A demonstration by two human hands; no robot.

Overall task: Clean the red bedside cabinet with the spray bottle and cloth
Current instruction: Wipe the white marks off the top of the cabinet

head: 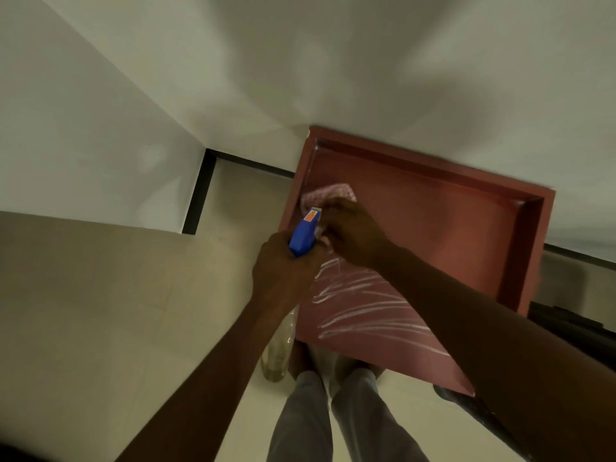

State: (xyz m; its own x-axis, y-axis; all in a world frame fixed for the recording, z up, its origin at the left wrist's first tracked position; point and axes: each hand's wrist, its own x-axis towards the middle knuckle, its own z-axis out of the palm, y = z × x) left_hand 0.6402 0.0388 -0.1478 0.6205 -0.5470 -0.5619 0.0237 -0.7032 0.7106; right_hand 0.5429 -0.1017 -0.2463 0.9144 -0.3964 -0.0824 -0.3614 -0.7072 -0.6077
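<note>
The red bedside cabinet point(443, 228) stands against the white wall, seen from above, with raised edges at the back and right. White streaks cover the near part of its top. My left hand point(283, 268) grips the neck of a clear spray bottle with a blue head point(305, 233), held over the cabinet's left edge, its body hanging down beside the cabinet. My right hand point(353, 231) presses a pink cloth point(330, 193) onto the cabinet top near the far left corner.
White walls meet in a corner to the left of the cabinet, with a dark skirting strip point(200, 191) at floor level. Beige floor tiles point(116, 311) lie to the left. My legs in grey trousers point(333, 415) stand at the cabinet's front. A dark object point(573, 325) sits right of it.
</note>
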